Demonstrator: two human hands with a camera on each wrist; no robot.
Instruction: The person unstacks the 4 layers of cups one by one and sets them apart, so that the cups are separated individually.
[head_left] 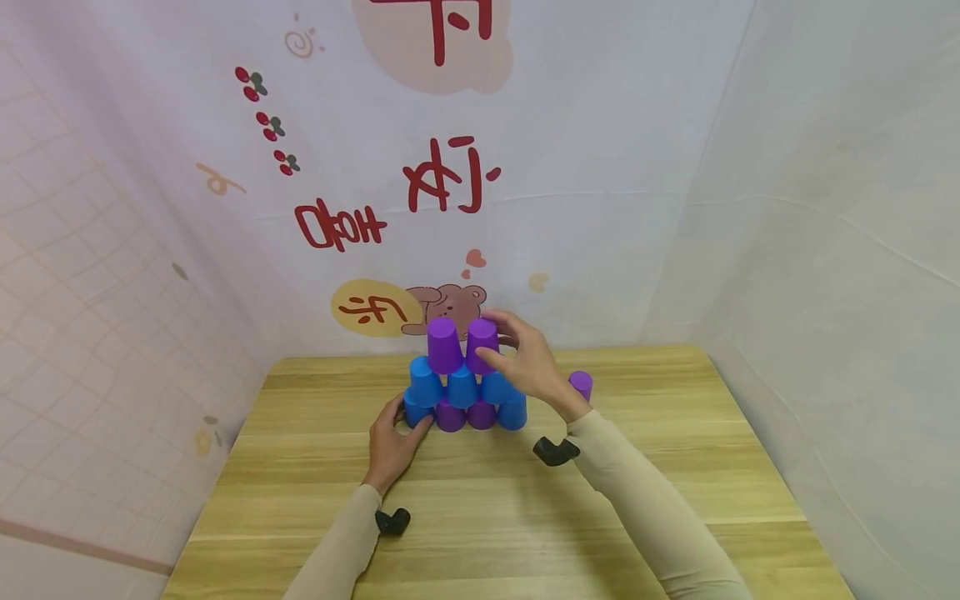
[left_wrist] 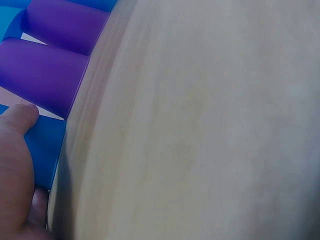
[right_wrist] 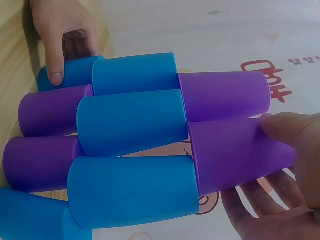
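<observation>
Upside-down cups form a stepped wall on the table. My right hand (head_left: 528, 358) grips a purple cup (right_wrist: 227, 152) at the right of the third row, thumb on one side and fingers on the other; its rim meets the blue cups below. Beside it stands another purple cup (head_left: 444, 346). The middle row is three blue cups (right_wrist: 132, 122). At the bottom, two purple cups (head_left: 482, 416) sit between blue ones, such as the right-end blue cup (head_left: 513, 412). My left hand (head_left: 388, 448) holds the left-end blue cup (left_wrist: 47, 147) between thumb and fingers.
A single purple cup (head_left: 581, 382) stands on the wooden table (head_left: 480, 517) to the right, partly behind my right forearm. A printed white curtain (head_left: 600, 250) hangs close behind the cups and along both sides. Each wrist carries a black mount (head_left: 557, 452).
</observation>
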